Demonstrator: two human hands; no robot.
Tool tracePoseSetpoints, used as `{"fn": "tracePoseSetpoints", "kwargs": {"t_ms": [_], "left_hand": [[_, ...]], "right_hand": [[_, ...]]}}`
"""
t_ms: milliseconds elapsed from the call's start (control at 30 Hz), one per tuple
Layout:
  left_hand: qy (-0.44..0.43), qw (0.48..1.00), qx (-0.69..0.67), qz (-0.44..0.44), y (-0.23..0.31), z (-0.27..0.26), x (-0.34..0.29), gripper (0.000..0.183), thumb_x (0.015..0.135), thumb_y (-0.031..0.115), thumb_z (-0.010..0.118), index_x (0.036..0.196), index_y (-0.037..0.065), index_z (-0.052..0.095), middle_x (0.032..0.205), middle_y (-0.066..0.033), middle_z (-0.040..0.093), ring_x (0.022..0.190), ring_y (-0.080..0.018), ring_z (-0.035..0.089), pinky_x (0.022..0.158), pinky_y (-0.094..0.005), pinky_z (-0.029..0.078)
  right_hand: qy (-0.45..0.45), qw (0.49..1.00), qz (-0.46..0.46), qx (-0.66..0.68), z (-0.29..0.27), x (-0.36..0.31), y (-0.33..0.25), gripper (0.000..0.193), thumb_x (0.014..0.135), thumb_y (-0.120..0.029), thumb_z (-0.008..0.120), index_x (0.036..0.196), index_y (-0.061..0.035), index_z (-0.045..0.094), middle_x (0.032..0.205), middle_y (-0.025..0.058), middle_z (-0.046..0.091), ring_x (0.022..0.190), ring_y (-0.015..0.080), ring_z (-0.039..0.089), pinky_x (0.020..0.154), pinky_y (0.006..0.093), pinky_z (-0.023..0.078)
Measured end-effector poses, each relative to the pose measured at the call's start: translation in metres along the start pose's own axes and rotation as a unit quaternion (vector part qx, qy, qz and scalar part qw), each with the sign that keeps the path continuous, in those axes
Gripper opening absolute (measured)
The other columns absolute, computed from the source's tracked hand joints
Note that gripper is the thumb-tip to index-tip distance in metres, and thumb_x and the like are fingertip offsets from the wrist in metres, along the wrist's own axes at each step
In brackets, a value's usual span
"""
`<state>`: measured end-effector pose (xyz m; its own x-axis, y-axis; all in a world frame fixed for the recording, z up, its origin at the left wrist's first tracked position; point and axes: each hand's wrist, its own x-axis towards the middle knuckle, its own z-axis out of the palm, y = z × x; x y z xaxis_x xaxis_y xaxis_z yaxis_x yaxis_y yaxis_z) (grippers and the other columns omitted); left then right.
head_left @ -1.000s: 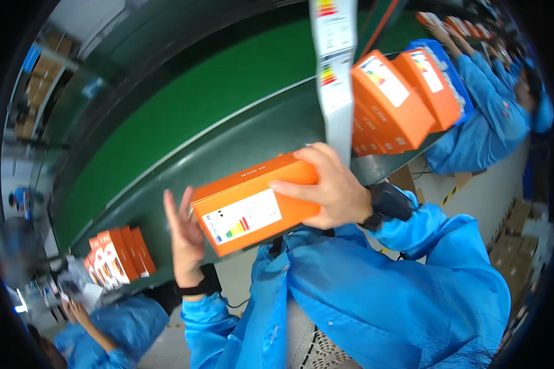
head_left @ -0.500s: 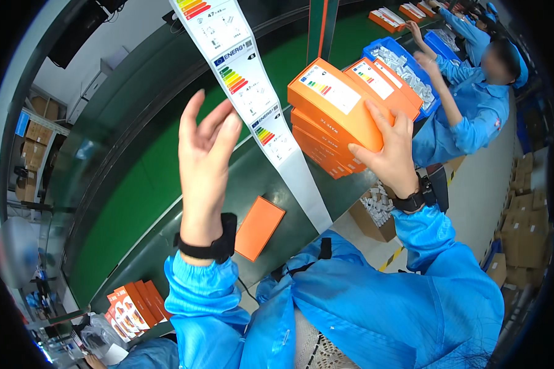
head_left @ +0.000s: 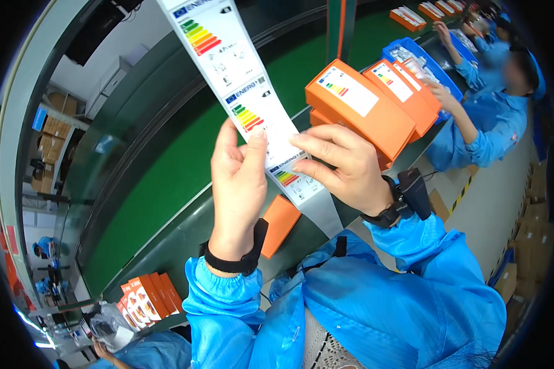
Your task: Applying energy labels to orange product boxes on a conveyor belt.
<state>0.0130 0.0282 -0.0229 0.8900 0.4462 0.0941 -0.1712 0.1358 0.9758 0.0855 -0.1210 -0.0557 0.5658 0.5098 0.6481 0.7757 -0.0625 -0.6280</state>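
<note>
A long strip of energy labels [head_left: 246,92] with coloured bars on white backing hangs down across the middle. My left hand [head_left: 240,178] is closed on its left edge, thumb over the front and fingers partly hidden behind. My right hand [head_left: 348,169] is at the strip's right edge, thumb and forefinger apart with their tips at a label; nothing shows gripped between them. Just behind my right hand stand stacked orange boxes [head_left: 388,132], the top ones bearing labels. Another orange box [head_left: 281,226], with no label showing, lies on the dark green table under the strip.
A green conveyor belt [head_left: 160,160] runs along the far side. Blue bins [head_left: 406,44] of small white parts sit beyond the stack, where co-workers [head_left: 505,104] in blue work at the right. More orange boxes [head_left: 151,298] stand at lower left, near another person's arm.
My right hand has left the top orange box and come over to the label strip. My left hand, open before, has moved right and taken hold of the strip. The view has shifted slightly.
</note>
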Motion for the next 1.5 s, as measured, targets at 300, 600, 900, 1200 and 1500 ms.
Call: {"fn": "tracePoseSetpoints", "kwargs": {"t_ms": [300, 600, 900, 1200, 1500], "left_hand": [[0.095, 0.987, -0.09, -0.092, -0.018, -0.019, -0.016, 0.029, 0.097, 0.011, 0.048, 0.123, -0.002, 0.049, 0.109, -0.0103, 0.064, 0.095, -0.0158, 0.063, 0.083, -0.0283, 0.051], [0.196, 0.952, 0.233, -0.035, -0.091, -0.071, -0.025, 0.055, 0.095, 0.023, 0.054, 0.139, -0.003, 0.033, 0.106, -0.0156, 0.062, 0.094, -0.023, 0.062, 0.082, -0.0318, 0.048], [0.099, 0.979, 0.163, -0.068, -0.088, -0.091, -0.12, 0.074, 0.08, 0.001, 0.072, 0.141, 0.005, 0.031, 0.082, -0.0036, 0.065, 0.085, -0.0141, 0.063, 0.086, -0.0304, 0.048], [0.313, 0.933, 0.098, -0.151, -0.14, -0.135, -0.18, 0.086, 0.074, 0.005, 0.079, 0.142, 0.003, 0.027, 0.119, -0.0165, 0.055, 0.111, -0.021, 0.054, 0.096, -0.0347, 0.044], [0.144, 0.902, 0.353, -0.203, -0.241, -0.163, -0.231, 0.129, 0.05, 0.015, 0.091, 0.15, 0.005, 0.01, 0.149, -0.0206, 0.028, 0.139, -0.0356, 0.027, 0.114, -0.0419, 0.024]], "right_hand": [[0.055, 0.972, -0.22, -0.062, 0.016, -0.008, -0.001, 0.029, 0.061, -0.008, 0.08, 0.089, -0.0162, 0.075, 0.102, 0.006, 0.058, 0.096, 0.0252, 0.057, 0.086, 0.0435, 0.048], [-0.03, 0.991, -0.02, 0.127, 0.007, -0.001, -0.052, 0.018, 0.084, 0.006, 0.057, 0.097, -0.0028, 0.066, 0.088, 0.0147, 0.062, 0.08, 0.0256, 0.063, 0.071, 0.0335, 0.05], [-0.37, 0.903, 0.158, 0.15, 0.081, -0.034, -0.017, 0.072, 0.082, -0.001, 0.062, 0.146, -0.0067, 0.028, 0.09, 0.02, 0.064, 0.079, 0.0398, 0.064, 0.071, 0.0423, 0.05], [-0.355, 0.802, 0.407, 0.256, 0.154, -0.097, 0.026, 0.02, 0.087, -0.013, 0.069, 0.1, 0.0018, 0.064, 0.077, 0.0031, 0.064, 0.062, 0.0075, 0.06, 0.054, 0.0204, 0.05], [-0.422, 0.804, 0.398, 0.131, 0.205, -0.173, 0.064, 0.02, 0.085, -0.019, 0.072, 0.083, 0.0006, 0.068, 0.057, 0.0011, 0.058, 0.043, 0.0049, 0.049, 0.039, 0.0217, 0.039]]}}
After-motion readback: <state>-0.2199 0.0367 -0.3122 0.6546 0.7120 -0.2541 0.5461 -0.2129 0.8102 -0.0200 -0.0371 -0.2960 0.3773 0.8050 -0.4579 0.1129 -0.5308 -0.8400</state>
